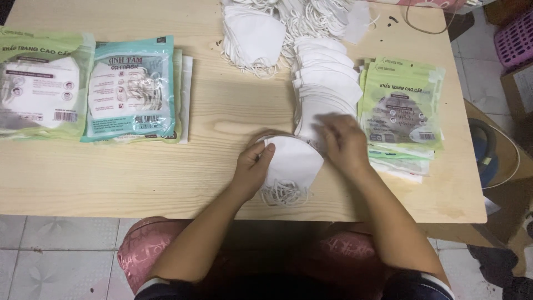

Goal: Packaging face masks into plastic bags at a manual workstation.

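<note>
Two bare hands work at the near edge of a pale wooden counter (166,178). A folded white face mask (291,161) lies flat between them, its ear loops trailing toward the person and its long axis running away from the body. Left hand (252,166) pinches the mask's left edge, grip narrow and closed on it. Right hand (345,143), blurred, rests at the near end of a fanned row of white masks (325,83) just right of the held one; whether it grips anything is unclear. Flat green pouches (401,108) lie just beyond that hand. Filled teal packs (133,89) and green packs (41,83) sit far left; loose masks (250,36) are piled at the back.
</note>
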